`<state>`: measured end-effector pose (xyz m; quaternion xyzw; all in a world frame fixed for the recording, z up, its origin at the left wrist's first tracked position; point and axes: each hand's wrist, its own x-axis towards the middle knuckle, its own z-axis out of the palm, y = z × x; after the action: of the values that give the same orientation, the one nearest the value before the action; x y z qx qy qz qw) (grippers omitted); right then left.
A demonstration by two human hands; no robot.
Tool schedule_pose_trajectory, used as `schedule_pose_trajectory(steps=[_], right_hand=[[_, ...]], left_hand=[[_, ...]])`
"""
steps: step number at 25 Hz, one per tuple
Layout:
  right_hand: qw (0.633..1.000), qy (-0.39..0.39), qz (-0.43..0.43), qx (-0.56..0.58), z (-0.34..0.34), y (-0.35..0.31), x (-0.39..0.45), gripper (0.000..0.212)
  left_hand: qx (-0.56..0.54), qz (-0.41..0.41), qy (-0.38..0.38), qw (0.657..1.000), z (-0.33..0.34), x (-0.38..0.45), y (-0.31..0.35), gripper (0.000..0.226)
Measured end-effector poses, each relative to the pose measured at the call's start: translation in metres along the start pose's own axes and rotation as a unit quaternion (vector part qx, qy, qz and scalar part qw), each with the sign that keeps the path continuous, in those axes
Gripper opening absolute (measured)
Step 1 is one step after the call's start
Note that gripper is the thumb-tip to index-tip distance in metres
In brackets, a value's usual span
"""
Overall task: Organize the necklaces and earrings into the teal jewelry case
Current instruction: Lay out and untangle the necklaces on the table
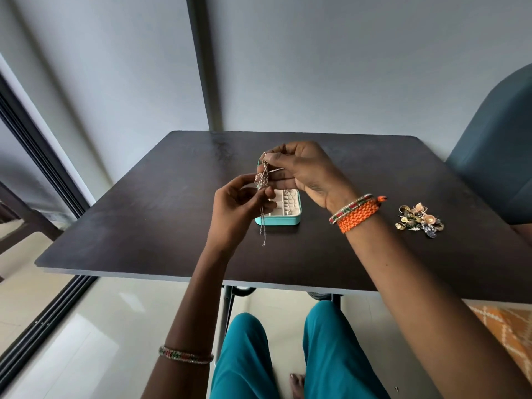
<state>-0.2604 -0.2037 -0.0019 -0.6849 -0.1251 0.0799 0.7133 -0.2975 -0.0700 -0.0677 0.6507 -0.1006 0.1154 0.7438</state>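
The teal jewelry case (pixel 283 220) lies open in the middle of the dark table, its cream compartments showing. Above it hangs a tangle of thin necklace chains (pixel 263 180), with loose ends dangling down past the case's front left corner. My right hand (pixel 299 171) pinches the top of the chains between thumb and fingertips. My left hand (pixel 240 207) pinches the same tangle lower down. A heap of gold and coloured earrings (pixel 419 220) lies on the table to the right, apart from both hands.
The dark table (pixel 144 214) stands against a grey wall. A blue chair back (pixel 495 151) rises at the right edge. A sliding door frame (pixel 43 156) runs along the left. My knees in teal trousers show under the table's near edge.
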Motion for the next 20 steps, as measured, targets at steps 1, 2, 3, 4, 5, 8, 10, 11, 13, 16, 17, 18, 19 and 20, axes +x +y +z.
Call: schedule_pose_trajectory(steps=[1, 2, 3, 4, 5, 8, 10, 11, 13, 16, 17, 18, 19, 20], right_hand=[[1.0, 0.02, -0.009, 0.01, 0.001, -0.002, -0.005, 0.005], [0.999, 0.036, -0.016, 0.021, 0.002, -0.004, -0.01, 0.005], [0.998, 0.049, -0.022, 0.03, 0.001, -0.004, -0.015, 0.007], [0.997, 0.059, -0.026, 0.039, 0.0, -0.005, -0.019, 0.01], [0.996, 0.067, -0.028, 0.05, -0.002, -0.005, -0.024, 0.013], [0.991, 0.084, -0.033, 0.098, -0.007, -0.007, -0.034, 0.018], [0.99, 0.073, -0.037, 0.113, -0.008, -0.008, -0.04, 0.019], [0.991, 0.061, -0.036, 0.115, -0.007, -0.008, -0.042, 0.02], [0.993, 0.038, -0.04, 0.103, -0.008, -0.01, -0.046, 0.022], [0.995, 0.023, -0.032, 0.092, -0.015, -0.016, -0.046, 0.025], [0.995, 0.019, -0.024, 0.097, -0.019, -0.017, -0.046, 0.026], [0.994, 0.018, -0.018, 0.104, -0.022, -0.017, -0.045, 0.026], [0.994, 0.023, -0.011, 0.11, -0.025, -0.016, -0.045, 0.026], [0.993, 0.035, -0.004, 0.115, -0.027, -0.015, -0.044, 0.026]], left_hand=[[-0.013, 0.005, 0.019, 1.0, 0.001, -0.003, 0.003, 0.021], [-0.026, 0.01, 0.034, 0.999, 0.003, -0.006, 0.008, 0.019], [-0.031, 0.021, 0.044, 0.998, 0.004, -0.01, 0.012, 0.014], [-0.023, 0.036, 0.05, 0.998, 0.007, -0.014, 0.016, 0.008], [-0.005, 0.054, 0.057, 0.997, 0.009, -0.018, 0.02, 0.006], [0.026, 0.096, 0.093, 0.991, 0.013, -0.021, 0.034, 0.013], [0.047, 0.11, 0.068, 0.99, 0.014, -0.016, 0.038, 0.011], [0.063, 0.106, 0.031, 0.992, 0.016, -0.014, 0.037, 0.005], [0.08, 0.095, -0.038, 0.992, 0.023, -0.013, 0.031, 0.014], [0.077, 0.089, -0.062, 0.991, 0.032, -0.009, 0.021, 0.026], [0.085, 0.087, -0.063, 0.991, 0.033, -0.007, 0.018, 0.024], [0.093, 0.084, -0.061, 0.99, 0.034, -0.005, 0.017, 0.02], [0.091, 0.082, -0.057, 0.991, 0.034, -0.003, 0.016, 0.014], [0.079, 0.078, -0.057, 0.992, 0.035, -0.001, 0.016, 0.007]])
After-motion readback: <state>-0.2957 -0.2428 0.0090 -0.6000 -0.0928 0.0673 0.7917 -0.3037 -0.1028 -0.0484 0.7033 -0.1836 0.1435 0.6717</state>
